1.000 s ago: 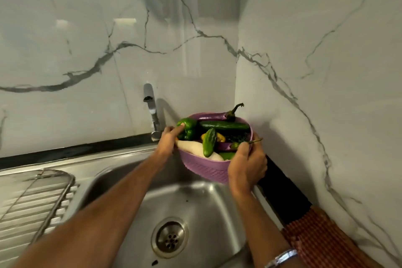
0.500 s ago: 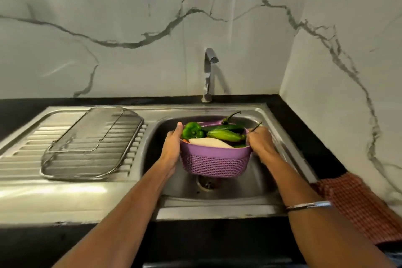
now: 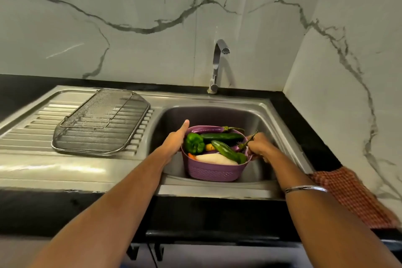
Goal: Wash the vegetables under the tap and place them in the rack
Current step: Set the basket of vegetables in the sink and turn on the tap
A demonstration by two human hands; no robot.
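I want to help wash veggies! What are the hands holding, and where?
Both hold the purple basket by its rim: left hand on the left edge, right hand on the right edge.

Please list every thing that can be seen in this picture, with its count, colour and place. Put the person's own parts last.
basket: 1, purple, in the sink bowl, held at both sides
capsicum: 1, green, basket's left side
cucumber: 1, dark green, across the basket's back
aubergine: 1, purple, at the basket's back rim
radish: 1, white, basket's front
gourd: 1, green, over the radish
sink: 1, steel, in the black counter
tap: 1, chrome, behind the sink, no water visible
rack: 1, steel mesh, on the drainboard, left of the bowl
cloth: 1, red checked, on the counter at right
bangle: 1, silver, right wrist
left hand: on the basket's left rim
right hand: grips the basket's right rim
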